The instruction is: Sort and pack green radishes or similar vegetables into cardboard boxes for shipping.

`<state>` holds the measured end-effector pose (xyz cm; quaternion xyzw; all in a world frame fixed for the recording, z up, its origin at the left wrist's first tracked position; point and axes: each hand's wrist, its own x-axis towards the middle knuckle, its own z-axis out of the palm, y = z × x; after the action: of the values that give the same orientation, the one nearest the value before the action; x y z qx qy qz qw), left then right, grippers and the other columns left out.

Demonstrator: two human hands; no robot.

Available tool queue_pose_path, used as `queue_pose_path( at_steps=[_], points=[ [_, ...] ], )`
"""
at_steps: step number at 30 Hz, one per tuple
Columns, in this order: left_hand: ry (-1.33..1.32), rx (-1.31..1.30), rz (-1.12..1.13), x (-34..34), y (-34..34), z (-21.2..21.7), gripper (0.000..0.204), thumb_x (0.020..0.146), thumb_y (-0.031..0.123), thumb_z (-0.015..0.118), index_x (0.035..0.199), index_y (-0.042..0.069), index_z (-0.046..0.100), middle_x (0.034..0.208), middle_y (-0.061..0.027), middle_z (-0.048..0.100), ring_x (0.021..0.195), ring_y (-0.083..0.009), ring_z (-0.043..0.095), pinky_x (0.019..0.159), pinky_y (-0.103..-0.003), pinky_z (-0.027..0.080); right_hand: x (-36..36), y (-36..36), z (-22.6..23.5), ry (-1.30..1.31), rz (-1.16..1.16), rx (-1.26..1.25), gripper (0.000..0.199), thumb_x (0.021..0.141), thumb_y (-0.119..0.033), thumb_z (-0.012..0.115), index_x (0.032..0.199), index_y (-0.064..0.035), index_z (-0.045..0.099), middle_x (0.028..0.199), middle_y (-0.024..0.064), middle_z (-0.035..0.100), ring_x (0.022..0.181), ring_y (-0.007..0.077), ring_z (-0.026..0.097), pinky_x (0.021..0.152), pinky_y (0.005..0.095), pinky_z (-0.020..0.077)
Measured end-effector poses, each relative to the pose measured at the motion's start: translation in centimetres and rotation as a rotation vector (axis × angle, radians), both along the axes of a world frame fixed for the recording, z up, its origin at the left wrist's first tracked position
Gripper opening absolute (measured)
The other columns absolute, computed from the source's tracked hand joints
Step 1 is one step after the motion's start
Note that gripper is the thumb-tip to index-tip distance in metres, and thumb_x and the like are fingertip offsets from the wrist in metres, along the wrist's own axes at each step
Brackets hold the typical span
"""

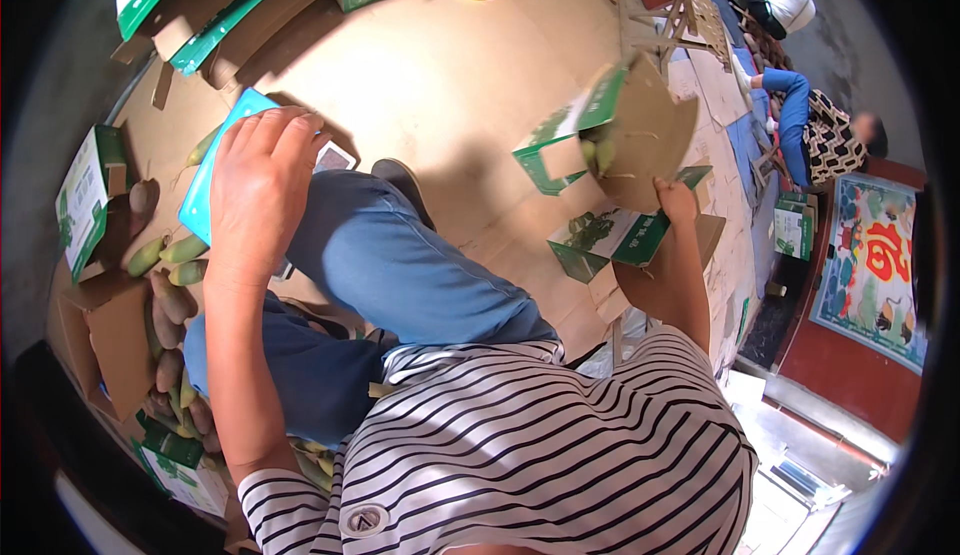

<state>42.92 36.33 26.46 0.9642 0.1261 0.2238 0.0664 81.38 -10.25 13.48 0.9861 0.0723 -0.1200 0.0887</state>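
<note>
Seemingly, carton handling was the step, calling next for a steady hold: the right hand (677, 201) gripped an open carton (652, 133) off to the right, the left hand (262, 167) curled over a blue panel (206, 179), its grip unclear.

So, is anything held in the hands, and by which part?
The right hand holds a cardboard box by the edge of its brown flap. The left hand covers one side of a blue panel; its grip cannot be told.

1 wooden stool (708, 23), 2 people (833, 142)
</note>
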Motion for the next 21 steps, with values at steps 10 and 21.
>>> queue_pose_path(
  at_steps=[10, 21],
  points=[
    [0.015, -0.041, 0.152, -2.6, 1.6, -0.7, 0.015, 0.079, 0.011, 0.069, 0.089, 0.003, 0.061, 0.093, -0.0099, 0.065, 0.089, -0.0279, 0.061, 0.083, -0.040, 0.047, 6.0, -2.9, 2.8, -0.044, 0.013, -0.044, 0.050, 0.091, -0.045, 0.045, 0.085, -0.0013, 0.070, 0.077, 0.0185, 0.068, 0.081, 0.0340, 0.067, 0.073, 0.0441, 0.0496],
    [0.331, -0.074, 0.325, -5.4, 2.6, -3.9, 0.020, 0.080, 0.023, 0.068, 0.087, 0.006, 0.061, 0.084, -0.0108, 0.062, 0.084, -0.0277, 0.062, 0.076, -0.039, 0.046, -5.4, 41.7, 6.3, 0.672, 0.790, 0.943, 0.032, 0.097, -0.030, 0.053, 0.088, -0.0016, 0.065, 0.068, 0.0008, 0.060, 0.060, 0.0071, 0.053, 0.055, 0.0239, 0.0423]
  ],
)
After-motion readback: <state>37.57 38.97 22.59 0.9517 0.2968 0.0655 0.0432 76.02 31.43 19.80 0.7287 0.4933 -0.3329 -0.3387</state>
